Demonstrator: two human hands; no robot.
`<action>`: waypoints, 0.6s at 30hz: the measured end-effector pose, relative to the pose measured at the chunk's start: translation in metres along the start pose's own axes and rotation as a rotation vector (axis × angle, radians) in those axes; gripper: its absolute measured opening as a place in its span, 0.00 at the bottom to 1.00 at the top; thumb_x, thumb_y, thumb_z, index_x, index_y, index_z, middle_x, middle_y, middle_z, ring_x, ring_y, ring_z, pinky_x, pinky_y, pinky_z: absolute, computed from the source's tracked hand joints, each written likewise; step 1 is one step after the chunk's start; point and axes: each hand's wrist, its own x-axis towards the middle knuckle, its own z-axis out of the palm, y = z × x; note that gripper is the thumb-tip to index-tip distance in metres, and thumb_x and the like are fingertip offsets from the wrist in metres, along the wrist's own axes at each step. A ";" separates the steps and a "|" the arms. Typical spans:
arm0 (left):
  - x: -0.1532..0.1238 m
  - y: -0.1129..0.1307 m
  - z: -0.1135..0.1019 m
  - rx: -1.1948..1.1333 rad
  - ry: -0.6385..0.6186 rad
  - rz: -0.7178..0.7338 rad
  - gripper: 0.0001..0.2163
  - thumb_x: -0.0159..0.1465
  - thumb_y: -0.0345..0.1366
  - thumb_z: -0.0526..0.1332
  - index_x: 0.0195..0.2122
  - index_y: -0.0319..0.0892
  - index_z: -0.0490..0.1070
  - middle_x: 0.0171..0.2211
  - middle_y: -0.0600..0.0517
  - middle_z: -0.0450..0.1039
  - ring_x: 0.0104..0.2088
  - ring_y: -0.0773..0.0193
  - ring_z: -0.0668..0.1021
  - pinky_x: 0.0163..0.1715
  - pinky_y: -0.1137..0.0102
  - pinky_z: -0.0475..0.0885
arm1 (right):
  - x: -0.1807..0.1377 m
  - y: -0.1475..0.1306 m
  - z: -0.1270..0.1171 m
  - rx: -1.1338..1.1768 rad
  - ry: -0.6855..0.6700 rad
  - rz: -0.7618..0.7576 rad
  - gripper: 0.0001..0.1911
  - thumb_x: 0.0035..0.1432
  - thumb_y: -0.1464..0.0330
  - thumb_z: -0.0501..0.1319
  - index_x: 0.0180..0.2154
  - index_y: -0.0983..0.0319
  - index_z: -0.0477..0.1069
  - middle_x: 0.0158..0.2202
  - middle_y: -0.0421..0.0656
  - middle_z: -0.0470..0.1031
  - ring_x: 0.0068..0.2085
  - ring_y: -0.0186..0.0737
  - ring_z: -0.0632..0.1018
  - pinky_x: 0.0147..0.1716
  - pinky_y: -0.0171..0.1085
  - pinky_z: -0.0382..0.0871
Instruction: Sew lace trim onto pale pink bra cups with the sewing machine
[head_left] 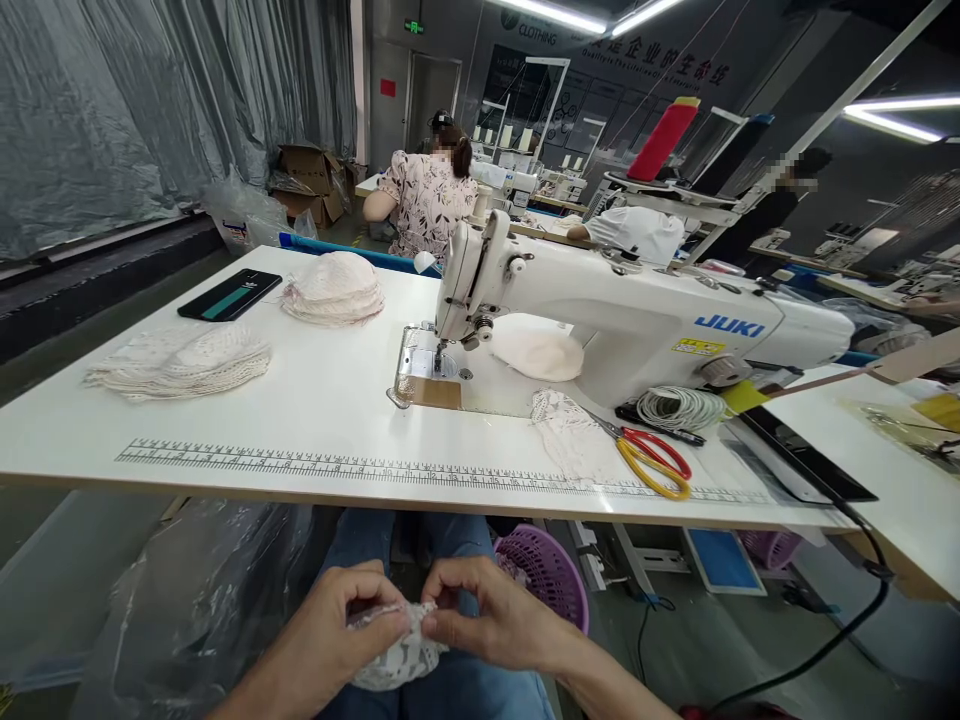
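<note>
Over my lap, below the table's front edge, I hold a small piece of white lace fabric [401, 660]. My left hand [352, 620] pinches its upper left edge between thumb and fingers. Close beside it, my right hand [480, 612] pinches the right part of the same edge. The lace hangs bunched beneath my fingertips, and its underside is hidden. Above my hands on the table stands a white sewing machine [600, 310]. A lace piece [574, 440] lies right of its needle, partly under scissors [654, 462] with red and yellow handles.
Stacks of pale lace pieces [184, 360] and cup-shaped pieces [334, 290] lie on the table's left, near a phone [230, 295]. A cream pad [540, 352] rests under the machine arm. A purple basket [551, 575] stands below the table. Another person [431, 195] sits ahead.
</note>
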 end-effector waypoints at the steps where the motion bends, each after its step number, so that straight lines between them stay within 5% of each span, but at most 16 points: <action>1: 0.000 0.001 0.000 -0.001 0.007 0.002 0.14 0.56 0.43 0.55 0.21 0.38 0.71 0.22 0.57 0.55 0.25 0.66 0.63 0.26 0.72 0.57 | 0.000 0.000 0.000 -0.013 0.000 -0.006 0.09 0.53 0.64 0.61 0.30 0.64 0.71 0.23 0.37 0.65 0.26 0.31 0.66 0.25 0.28 0.60; 12: 0.004 -0.003 -0.011 -0.085 -0.010 0.042 0.12 0.57 0.41 0.58 0.25 0.39 0.75 0.25 0.53 0.68 0.28 0.65 0.70 0.30 0.74 0.64 | 0.007 -0.009 -0.005 -0.035 -0.005 0.025 0.06 0.54 0.68 0.59 0.28 0.65 0.68 0.20 0.36 0.64 0.23 0.28 0.64 0.22 0.28 0.58; 18: 0.010 0.056 -0.063 0.214 0.028 0.035 0.11 0.57 0.40 0.58 0.24 0.41 0.75 0.22 0.57 0.68 0.22 0.69 0.66 0.22 0.76 0.59 | 0.019 -0.056 -0.016 -0.192 0.126 -0.136 0.05 0.56 0.70 0.56 0.28 0.63 0.65 0.20 0.35 0.62 0.22 0.28 0.63 0.20 0.26 0.55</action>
